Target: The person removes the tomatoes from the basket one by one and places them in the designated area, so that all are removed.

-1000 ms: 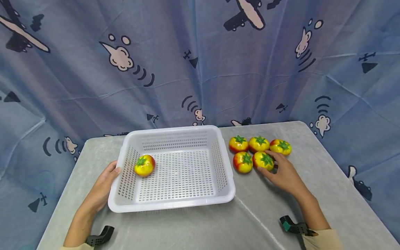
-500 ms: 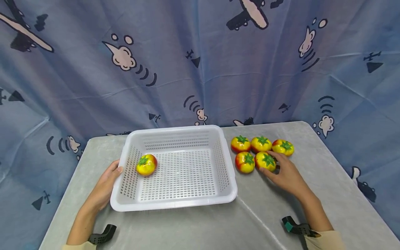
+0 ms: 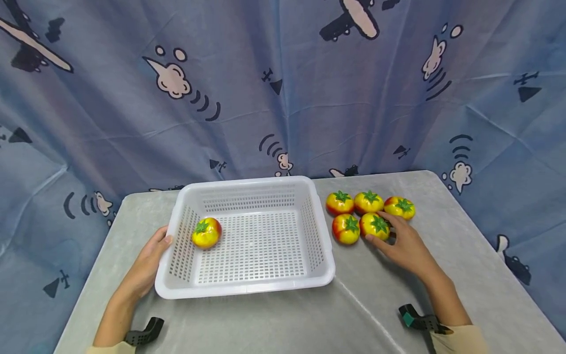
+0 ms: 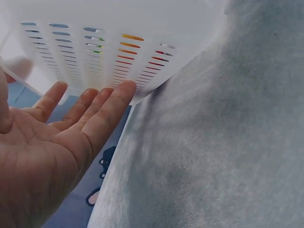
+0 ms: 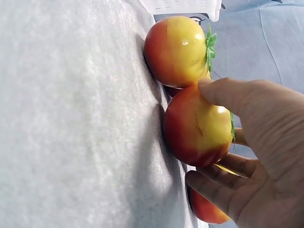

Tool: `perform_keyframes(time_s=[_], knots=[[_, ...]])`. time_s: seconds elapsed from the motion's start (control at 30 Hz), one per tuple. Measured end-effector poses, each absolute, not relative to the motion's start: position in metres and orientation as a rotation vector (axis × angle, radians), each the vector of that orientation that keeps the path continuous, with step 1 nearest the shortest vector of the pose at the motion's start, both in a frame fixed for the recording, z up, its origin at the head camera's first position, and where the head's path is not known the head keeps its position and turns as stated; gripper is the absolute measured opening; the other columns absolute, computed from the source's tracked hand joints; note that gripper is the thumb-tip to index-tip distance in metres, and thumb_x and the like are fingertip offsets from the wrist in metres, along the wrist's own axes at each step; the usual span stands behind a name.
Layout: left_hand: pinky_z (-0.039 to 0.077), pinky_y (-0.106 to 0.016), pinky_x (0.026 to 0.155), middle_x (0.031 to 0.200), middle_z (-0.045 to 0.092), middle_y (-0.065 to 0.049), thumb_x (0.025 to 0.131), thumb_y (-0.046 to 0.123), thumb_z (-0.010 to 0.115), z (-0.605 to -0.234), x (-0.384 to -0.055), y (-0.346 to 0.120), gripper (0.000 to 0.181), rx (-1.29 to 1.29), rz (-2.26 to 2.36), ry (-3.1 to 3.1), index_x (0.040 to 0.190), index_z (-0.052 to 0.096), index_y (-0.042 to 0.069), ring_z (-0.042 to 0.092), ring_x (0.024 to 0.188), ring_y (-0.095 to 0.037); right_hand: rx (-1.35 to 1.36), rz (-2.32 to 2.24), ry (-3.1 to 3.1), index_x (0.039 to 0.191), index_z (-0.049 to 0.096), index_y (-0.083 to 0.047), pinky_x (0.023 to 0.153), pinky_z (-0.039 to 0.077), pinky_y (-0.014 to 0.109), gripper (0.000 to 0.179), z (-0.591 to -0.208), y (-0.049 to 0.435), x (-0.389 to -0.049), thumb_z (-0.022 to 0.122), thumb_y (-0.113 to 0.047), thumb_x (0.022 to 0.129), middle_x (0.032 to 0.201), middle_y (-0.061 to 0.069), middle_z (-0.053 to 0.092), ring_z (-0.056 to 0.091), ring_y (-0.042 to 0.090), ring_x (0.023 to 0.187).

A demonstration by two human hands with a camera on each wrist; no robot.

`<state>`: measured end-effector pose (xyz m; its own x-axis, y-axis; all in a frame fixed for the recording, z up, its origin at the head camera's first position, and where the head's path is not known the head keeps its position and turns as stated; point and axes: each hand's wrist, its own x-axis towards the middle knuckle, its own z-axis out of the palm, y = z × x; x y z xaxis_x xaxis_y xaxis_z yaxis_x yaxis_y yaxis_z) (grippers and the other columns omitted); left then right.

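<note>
At the left, the left hand [image 3: 148, 261] holds the white basket [image 3: 247, 288], thumb at the rim, fingers nearly straight against the outer wall; a lone fruit [image 3: 207, 233] lies inside. Rightward on the surface [image 3: 247, 322], a neighbouring fruit [image 3: 345, 230] stands between basket and front-right fruit [image 3: 373, 227], which the right hand [image 3: 403, 247], nearer it and coming from its right, loosely pinches, though the far fingertips' contact is hard to tell.
</note>
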<state>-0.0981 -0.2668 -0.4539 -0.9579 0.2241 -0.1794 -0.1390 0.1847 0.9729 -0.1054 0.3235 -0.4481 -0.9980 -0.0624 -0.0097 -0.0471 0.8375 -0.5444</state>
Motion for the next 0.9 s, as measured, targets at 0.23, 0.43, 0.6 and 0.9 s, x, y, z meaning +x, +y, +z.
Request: perform_keyframes(time_s=[0.23,0.43,0.6,0.9], knots=[[0.065,-0.036,0.084,0.156,0.038,-0.037,0.117,0.042,0.030,-0.4536,-0.1002,-0.2674,0.060,0.086,1.843,2.188,0.165,0.017,0.009,0.072,0.106,-0.006,-0.123,-0.931,2.986,0.156,0.043,0.001,0.105,0.050,0.068,0.076,-0.4470,0.3258,-0.1059,0.073,-0.041,0.101,0.156,0.035,0.044,0.051,0.053,0.135],[0.065,-0.035,0.084,0.158,0.035,-0.037,0.117,0.040,0.030,-0.4536,-0.1000,-0.2681,0.060,0.098,1.867,2.168,0.165,0.016,0.008,0.071,0.108,-0.006,-0.176,-1.021,3.004,0.154,0.045,0.005,0.101,0.053,0.067,0.068,-0.4476,0.3274,-0.1066,0.069,-0.034,0.104,0.150,0.035,0.049,0.054,0.052,0.132],[0.064,-0.034,0.086,0.158,0.033,-0.036,0.117,0.042,0.030,-0.4544,-0.0990,-0.2675,0.061,0.113,1.872,2.157,0.165,0.016,0.007,0.070,0.110,-0.007,-0.169,-1.044,3.021,0.153,0.047,0.005,0.100,0.053,0.065,0.066,-0.4481,0.3279,-0.1060,0.070,-0.033,0.104,0.147,0.033,0.052,0.056,0.050,0.129],[0.064,-0.034,0.087,0.158,0.034,-0.036,0.116,0.044,0.031,-0.4539,-0.0981,-0.2662,0.063,0.109,1.856,2.168,0.166,0.015,0.007,0.070,0.110,-0.007,-0.173,-1.080,3.073,0.149,0.050,0.005,0.099,0.052,0.060,0.059,-0.4417,0.3280,-0.1043,0.070,-0.026,0.104,0.142,0.030,0.056,0.060,0.048,0.126]])
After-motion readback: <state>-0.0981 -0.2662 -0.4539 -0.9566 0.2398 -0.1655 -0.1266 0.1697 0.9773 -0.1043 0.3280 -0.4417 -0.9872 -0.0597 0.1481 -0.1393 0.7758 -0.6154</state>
